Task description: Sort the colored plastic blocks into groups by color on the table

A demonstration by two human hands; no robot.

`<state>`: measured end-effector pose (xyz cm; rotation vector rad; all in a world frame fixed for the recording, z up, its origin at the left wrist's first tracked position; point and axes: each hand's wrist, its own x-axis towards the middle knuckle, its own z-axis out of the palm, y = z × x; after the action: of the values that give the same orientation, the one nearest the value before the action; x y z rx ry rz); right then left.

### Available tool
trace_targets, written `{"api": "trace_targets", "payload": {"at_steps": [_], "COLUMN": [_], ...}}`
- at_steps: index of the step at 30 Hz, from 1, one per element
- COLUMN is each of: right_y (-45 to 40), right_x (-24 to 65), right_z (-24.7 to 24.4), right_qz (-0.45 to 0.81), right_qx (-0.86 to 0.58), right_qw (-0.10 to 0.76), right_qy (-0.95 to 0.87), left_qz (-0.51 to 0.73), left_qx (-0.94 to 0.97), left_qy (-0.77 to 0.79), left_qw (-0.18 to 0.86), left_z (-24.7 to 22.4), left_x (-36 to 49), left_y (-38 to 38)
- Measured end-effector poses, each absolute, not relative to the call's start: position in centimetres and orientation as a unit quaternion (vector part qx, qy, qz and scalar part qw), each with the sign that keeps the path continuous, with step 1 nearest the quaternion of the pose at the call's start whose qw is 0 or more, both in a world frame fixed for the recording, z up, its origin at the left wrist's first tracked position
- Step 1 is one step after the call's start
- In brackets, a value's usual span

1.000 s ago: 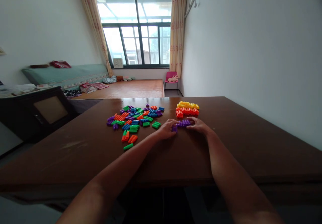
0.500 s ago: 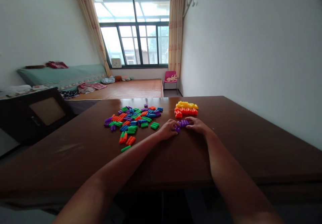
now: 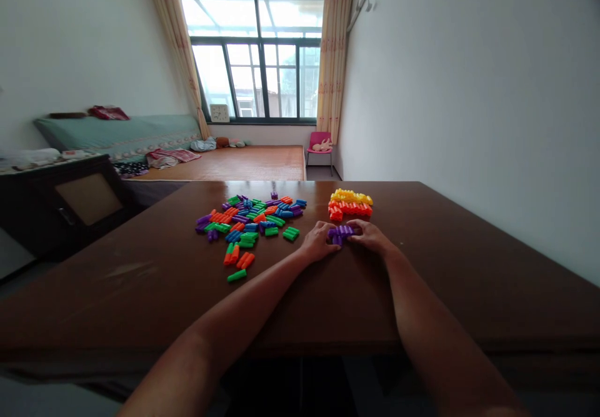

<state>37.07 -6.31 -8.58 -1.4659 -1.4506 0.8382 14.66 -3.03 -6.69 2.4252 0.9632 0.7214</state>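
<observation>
A row of joined purple plastic building blocks (image 3: 341, 233) lies on the brown table between my two hands. My left hand (image 3: 319, 242) closes on its left end, thumb low and fingers behind. At the right end, the fingers of my right hand (image 3: 370, 237) grip the same purple blocks. Just behind them sits a row of orange-red blocks (image 3: 351, 209), and beyond that a row of yellow blocks (image 3: 351, 196). To the left of my left hand a green block piece (image 3: 290, 234) lies flat.
Left of my hands spreads a loose pile of green, blue, orange and purple blocks (image 3: 250, 214). A single green block (image 3: 237, 275) lies nearest my left forearm. The table (image 3: 469, 267) reaches toward a bed (image 3: 253, 160) and a pink chair (image 3: 320, 143).
My left hand has shifted slightly right along the purple blocks, which sit a little further right in view. The whole view has moved slightly. Both hands still grip the blocks.
</observation>
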Motion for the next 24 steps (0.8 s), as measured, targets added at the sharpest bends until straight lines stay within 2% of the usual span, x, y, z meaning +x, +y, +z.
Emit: {"api": "trace_targets", "payload": {"at_steps": [8, 15, 24], "right_y": [-7.0, -7.4, -7.7], "right_x": [36.7, 36.4, 36.6], "right_z": [-7.9, -7.7, -7.1], "right_qz": [0.328, 0.254, 0.247], "right_qx": [-0.598, -0.621, -0.649], "right_qw": [0.429, 0.393, 0.385], "right_qy": [-0.592, -0.628, -0.608], "left_qz": [0.275, 0.268, 0.271], "left_qx": [0.869, 0.888, 0.898], "left_qy": [0.328, 0.312, 0.304], "left_qw": [0.249, 0.205, 0.169], "left_z": [-6.6, -6.9, -7.3], "left_x": [14.1, 14.2, 13.2], "left_y": [-4.0, -4.1, -4.0]}}
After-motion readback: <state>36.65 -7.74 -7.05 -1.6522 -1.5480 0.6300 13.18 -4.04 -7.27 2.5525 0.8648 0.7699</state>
